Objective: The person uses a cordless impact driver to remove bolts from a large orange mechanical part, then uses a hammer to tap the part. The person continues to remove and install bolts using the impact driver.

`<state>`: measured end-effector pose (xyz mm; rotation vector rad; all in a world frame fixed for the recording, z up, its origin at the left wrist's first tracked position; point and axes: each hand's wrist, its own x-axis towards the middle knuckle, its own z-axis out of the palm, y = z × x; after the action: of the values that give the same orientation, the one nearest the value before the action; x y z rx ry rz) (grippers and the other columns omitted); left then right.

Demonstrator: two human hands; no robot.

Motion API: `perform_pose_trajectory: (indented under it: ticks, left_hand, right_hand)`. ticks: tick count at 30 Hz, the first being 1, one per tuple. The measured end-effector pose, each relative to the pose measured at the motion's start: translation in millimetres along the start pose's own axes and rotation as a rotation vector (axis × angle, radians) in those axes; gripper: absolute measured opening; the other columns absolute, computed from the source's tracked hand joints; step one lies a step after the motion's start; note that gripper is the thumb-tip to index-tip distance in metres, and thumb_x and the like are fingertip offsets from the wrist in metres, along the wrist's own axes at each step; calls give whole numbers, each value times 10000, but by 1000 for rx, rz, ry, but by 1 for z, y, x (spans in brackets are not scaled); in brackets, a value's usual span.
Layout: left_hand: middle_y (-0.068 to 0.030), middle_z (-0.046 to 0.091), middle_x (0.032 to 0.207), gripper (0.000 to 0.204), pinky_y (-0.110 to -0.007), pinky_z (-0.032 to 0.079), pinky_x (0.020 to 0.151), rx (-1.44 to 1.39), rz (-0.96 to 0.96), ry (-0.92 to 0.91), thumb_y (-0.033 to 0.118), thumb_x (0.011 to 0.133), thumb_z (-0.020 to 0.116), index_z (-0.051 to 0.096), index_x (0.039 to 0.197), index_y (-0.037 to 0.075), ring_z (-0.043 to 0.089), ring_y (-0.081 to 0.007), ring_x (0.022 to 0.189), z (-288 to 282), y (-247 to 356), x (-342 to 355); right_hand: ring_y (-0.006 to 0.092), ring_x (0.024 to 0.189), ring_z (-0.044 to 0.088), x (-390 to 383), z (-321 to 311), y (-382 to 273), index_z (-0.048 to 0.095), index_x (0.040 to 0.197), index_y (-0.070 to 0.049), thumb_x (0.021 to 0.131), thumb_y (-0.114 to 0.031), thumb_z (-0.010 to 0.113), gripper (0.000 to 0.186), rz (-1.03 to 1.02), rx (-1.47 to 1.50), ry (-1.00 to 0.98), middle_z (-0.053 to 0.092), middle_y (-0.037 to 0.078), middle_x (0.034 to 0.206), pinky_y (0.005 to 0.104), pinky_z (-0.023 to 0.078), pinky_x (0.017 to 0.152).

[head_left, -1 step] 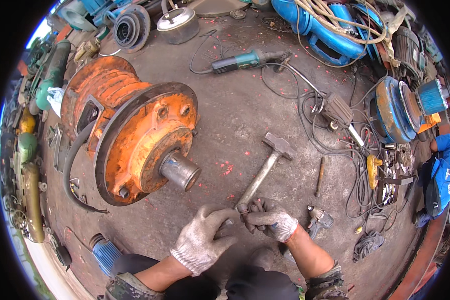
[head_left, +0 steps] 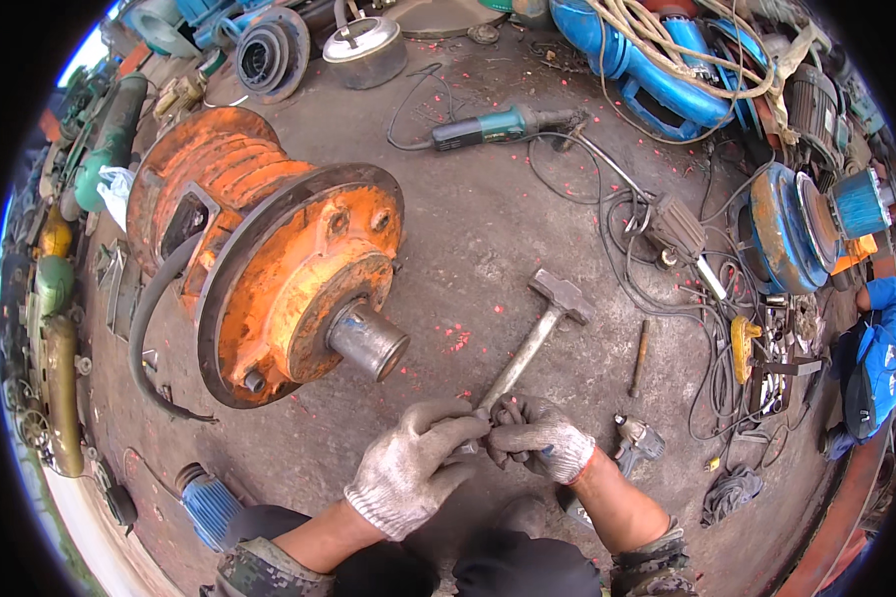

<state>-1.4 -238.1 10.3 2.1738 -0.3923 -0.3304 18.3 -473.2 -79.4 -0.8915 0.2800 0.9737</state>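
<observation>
Hammer [head_left: 534,338] handle end sits low in the frame at about 6 o'clock, where 2 gloved hands meet over it on a stained concrete floor [head_left: 488,209]. Left hand [head_left: 408,476], in a grey knit glove, has its fingers curled toward the handle's butt; whether they actually clamp it cannot be told, since the gloves overlap there. Right hand [head_left: 543,445], in a similar glove with a red cuff, has its fingers bent shut around the same spot, touching the left fingertips. From there the pale wooden handle runs up toward 1 o'clock, ending in a dark steel head that lies flat on the floor, well clear of both hands.

At 4 o'clock from the hands, just beside the right wrist, lies a small cordless tool [head_left: 639,438]. At 8 o'clock sits a blue ribbed cylinder [head_left: 207,505]. Near the hammer head, at 3 o'clock, a thin rusty punch [head_left: 640,356] lies on the floor, with a tangle of black cables [head_left: 667,289] and a yellow-handled tool [head_left: 743,343] beyond it.

A large orange motor housing [head_left: 269,269] on its side fills the 10 o'clock area, its grey steel shaft [head_left: 370,340] pointing toward the hands and a black hose [head_left: 154,338] looped along its flank.

Farther off, at 12 o'clock, a green angle grinder [head_left: 498,126] lies with its cord trailing; blue pump casings [head_left: 657,75] draped with rope crowd 1 o'clock.
</observation>
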Motion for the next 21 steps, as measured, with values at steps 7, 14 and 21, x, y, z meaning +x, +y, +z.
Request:
perform_pose_trajectory:
  ticks: [7, 14, 21]
  left_hand:
    - [-121, 704, 1168, 393, -367, 595, 868, -1016, -370, 138, 174, 949, 780, 608, 1264, 14, 717, -262, 1071, -18, -38, -7]
    - [-181, 693, 1281, 351, -422, 655, 841, -1596, -388, 140, 254, 1061, 637, 559, 1306, 14, 740, -275, 1069, -25, -26, 10]
    - [-235, 642, 1361, 346, -478, 648, 925, -1679, -348, 95, 197, 1064, 612, 524, 1342, 10, 721, -340, 1118, -47, -17, 9]
  right_hand:
    - [177, 1193, 619, 2, 71, -56, 529, 1441, -93, 1029, -510, 635, 595, 62, 214, -88, 622, 5, 1292, 480, 585, 932]
    - [207, 1397, 527, -20, 114, -87, 387, 1569, -16, 891, -47, 673, 737, -343, -10, 29, 509, 12, 1524, 476, 442, 1171]
    - [200, 1393, 525, -23, 151, -75, 395, 1544, 38, 809, 147, 643, 782, -634, -387, 265, 450, 109, 1563, 353, 456, 1141]
